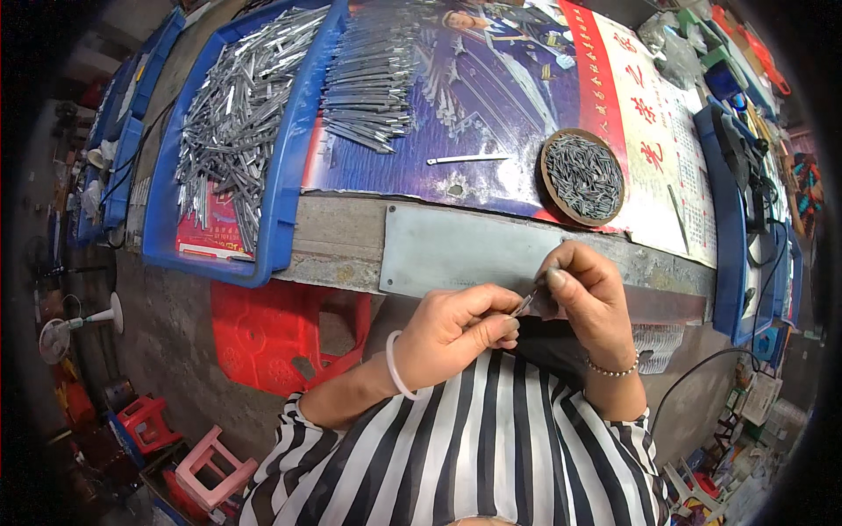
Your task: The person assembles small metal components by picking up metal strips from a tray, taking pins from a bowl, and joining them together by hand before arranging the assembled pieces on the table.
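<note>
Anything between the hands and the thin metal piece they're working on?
Nothing visible. The left hand and right hand both already pinch the thin metal piece directly between their fingers, just below the grey metal plate; no object sits between them.

Bright, even light falls from above on the desk (pixel 351 237) with soft shadows, faint glare on the grey metal plate (pixel 456 254), strong fisheye bending and dark vignetting at the rim, corners blurred.

Hands pinching a small metal piece at the bench edge

The left hand (pixel 456 329) and right hand (pixel 589 294) pinch a thin metal piece (pixel 524 304) above the grey plate (pixel 456 250) on the workbench's near edge.
</note>
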A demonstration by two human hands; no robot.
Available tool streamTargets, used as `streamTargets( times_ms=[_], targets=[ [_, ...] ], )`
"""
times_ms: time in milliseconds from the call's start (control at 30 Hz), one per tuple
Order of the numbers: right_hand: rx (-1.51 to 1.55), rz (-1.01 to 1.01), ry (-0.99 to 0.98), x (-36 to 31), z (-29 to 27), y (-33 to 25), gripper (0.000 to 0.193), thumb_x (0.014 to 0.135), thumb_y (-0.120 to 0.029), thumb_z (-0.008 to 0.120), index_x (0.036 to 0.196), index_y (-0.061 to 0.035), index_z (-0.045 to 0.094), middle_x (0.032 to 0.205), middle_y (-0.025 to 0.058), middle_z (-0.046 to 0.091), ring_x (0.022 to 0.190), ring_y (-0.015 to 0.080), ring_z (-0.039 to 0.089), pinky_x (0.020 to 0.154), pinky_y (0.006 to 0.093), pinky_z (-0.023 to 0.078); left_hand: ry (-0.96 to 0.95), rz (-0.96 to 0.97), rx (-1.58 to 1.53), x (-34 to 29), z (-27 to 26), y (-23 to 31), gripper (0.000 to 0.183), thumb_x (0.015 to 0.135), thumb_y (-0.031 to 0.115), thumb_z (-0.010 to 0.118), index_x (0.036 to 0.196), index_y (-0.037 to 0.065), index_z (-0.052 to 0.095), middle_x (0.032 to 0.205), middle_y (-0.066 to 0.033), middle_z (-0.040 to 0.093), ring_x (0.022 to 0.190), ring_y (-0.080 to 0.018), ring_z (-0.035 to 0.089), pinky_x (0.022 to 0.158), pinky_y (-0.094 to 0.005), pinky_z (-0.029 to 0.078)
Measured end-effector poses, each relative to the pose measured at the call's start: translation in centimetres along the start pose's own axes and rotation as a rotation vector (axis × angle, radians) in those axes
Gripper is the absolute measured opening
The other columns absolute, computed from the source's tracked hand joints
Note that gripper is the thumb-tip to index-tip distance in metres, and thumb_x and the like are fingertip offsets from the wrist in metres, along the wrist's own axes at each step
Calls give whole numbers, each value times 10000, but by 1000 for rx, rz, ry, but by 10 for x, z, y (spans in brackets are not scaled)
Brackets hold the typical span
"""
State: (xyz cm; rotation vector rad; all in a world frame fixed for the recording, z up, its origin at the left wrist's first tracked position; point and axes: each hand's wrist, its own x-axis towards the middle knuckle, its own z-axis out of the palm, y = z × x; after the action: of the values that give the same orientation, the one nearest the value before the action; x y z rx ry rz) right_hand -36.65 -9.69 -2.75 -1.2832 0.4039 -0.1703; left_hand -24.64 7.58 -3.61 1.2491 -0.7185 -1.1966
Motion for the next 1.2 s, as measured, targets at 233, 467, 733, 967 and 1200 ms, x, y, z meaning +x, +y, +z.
streamTargets(
  times_ms=[233,467,733,967,1200],
  targets=[
    [-360,-196,264,-4,-16,11,111,926,-95,580,893,9,557,769,5,570,650,59,515,582,203,425,195,499,805,6,-69,65,152,823,-21,615,970,-56,634,886,-138,644,781,-227,643,704,-305,497],
    [-532,-363,398,-5,-24,39,96,891,-65,605,874,19,562,702,30,566,595,80,497,559,226,411,279,507,1220,86,-147,115,175,823,59,637,986,0,655,930,-149,682,849,-254,677,741,-333,523],
    [-456,-352,405,-4,-21,31,84,874,-39,610,867,30,563,693,26,572,590,70,504,546,222,413,116,310,1665,144,-200,102,127,787,87,675,906,43,659,878,-129,671,833,-315,646,745,-370,513],
    [-480,-375,379,-2,-24,33,75,855,-25,619,862,27,565,684,40,584,575,75,522,541,223,419,176,456,1611,126,-172,119,94,818,111,639,889,60,675,875,-126,651,822,-317,638,737,-398,515],
    [-463,-316,402,-3,-23,28,71,852,-30,623,848,19,572,668,40,582,553,78,519,533,229,419,-92,599,1549,127,-93,72,197,780,36,606,975,10,621,836,-142,632,808,-309,630,729,-389,513]
  ],
)
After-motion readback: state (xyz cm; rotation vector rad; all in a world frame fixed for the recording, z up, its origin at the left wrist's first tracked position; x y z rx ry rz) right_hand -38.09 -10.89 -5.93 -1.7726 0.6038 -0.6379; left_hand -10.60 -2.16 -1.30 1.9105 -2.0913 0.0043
